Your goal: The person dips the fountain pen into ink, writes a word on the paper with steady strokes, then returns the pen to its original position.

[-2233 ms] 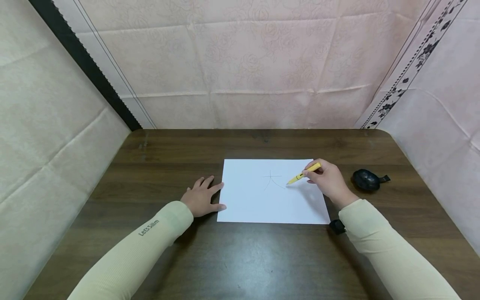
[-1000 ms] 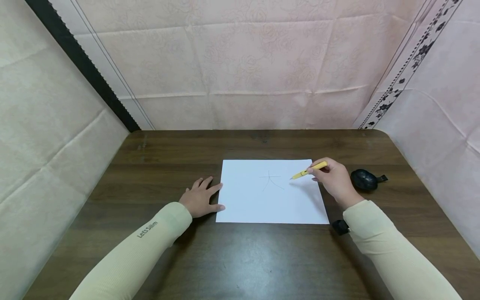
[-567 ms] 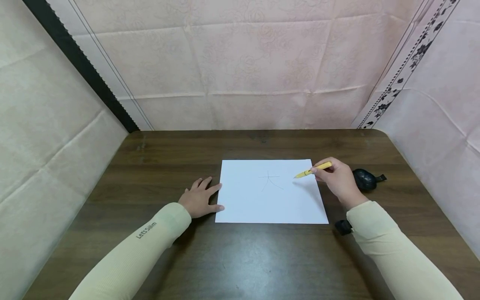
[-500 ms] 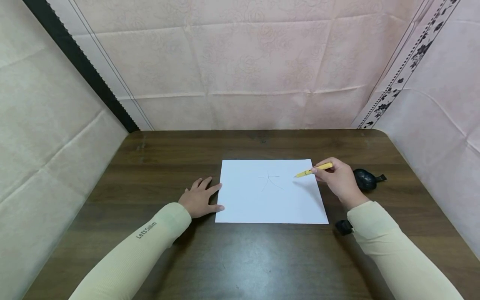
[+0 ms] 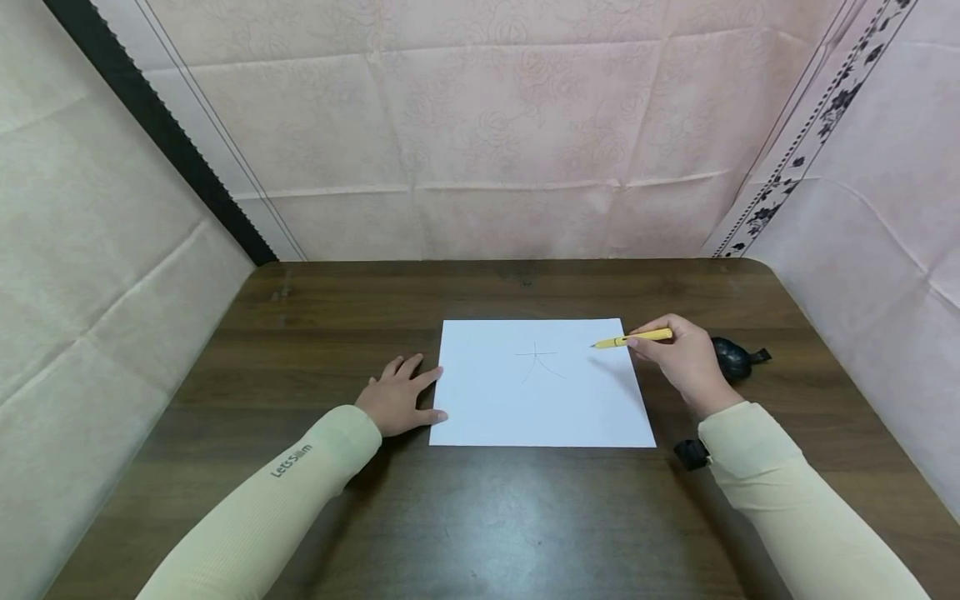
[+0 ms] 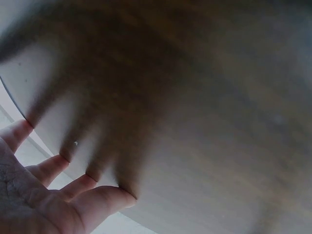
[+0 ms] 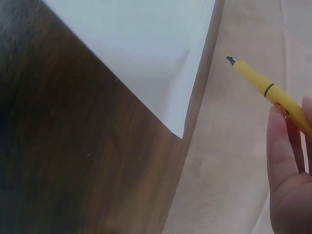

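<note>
A white sheet of paper [image 5: 517,417] lies flat on the wooden table, with thin pen strokes [image 5: 536,354] crossing near its upper middle. My left hand [image 5: 401,398] rests at the sheet's left edge, fingers spread and the thumb over the paper. In the left wrist view, the fingertips of that hand [image 6: 58,195] press on the tabletop. With thumb and fingers, my right hand [image 5: 686,358] pinches a yellow fountain pen [image 5: 651,335] beyond the sheet's right edge. The pen [image 7: 268,90] points left, its dark nib bare; in the head view the nib overlaps the paper.
Just right of my right hand sits a rounded, shiny black object [image 5: 731,358] with a short tab, partly hidden by the hand. A small black device [image 5: 691,454] is under my right wrist. Pale cloth walls [image 5: 510,125] enclose the brown table [image 5: 480,517].
My right hand has drawn the pen right and slightly up, away from the strokes, and the pen has tilted flatter. The hand now covers part of the black object. My left hand stays put.
</note>
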A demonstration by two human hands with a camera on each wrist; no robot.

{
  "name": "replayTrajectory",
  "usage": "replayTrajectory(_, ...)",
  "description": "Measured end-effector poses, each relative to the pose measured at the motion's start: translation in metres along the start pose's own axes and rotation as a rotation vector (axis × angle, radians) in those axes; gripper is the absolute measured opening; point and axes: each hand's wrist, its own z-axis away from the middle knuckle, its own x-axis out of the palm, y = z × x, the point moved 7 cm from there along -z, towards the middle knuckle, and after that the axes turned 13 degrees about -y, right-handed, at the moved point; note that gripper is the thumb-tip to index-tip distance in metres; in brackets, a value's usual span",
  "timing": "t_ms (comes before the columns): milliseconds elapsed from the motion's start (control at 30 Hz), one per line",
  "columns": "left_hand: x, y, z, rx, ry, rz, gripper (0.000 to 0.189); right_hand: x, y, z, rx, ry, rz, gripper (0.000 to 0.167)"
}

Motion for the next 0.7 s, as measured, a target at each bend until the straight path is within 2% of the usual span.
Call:
replayTrajectory(200,0.001,0.000,-0.001,0.001,-0.002,-0.003,0.076,-0.005,0.000,0.002,-0.012,0.014,0.006,0.028)
replayTrajectory(500,0.003,-0.002,-0.003,0.008,0.006,-0.004,0.077,-0.016,0.005,0.006,0.010,0.038,0.060,0.035)
replayTrajectory(700,0.003,-0.002,-0.004,0.010,0.018,-0.006,0.077,-0.027,0.009,0.011,-0.008,0.071,0.088,0.037)
